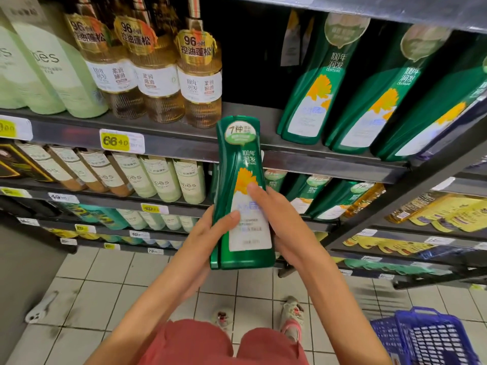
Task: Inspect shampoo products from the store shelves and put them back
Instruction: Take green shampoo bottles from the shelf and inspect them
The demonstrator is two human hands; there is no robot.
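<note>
Both hands [205, 241] [287, 225], fingers behind shampoo bottle [237, 154]

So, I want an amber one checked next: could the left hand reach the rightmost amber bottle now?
Probably not yet: the left hand, with the right hand, grips the green bottle. The amber bottle stands unblocked at the shelf front; freeing that hand should do.

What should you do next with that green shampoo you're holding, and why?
Probably lift the green shampoo bottle into the gap on the shelf above, beside the matching green bottles. The left hand and right hand grip it just below that gap.
</note>
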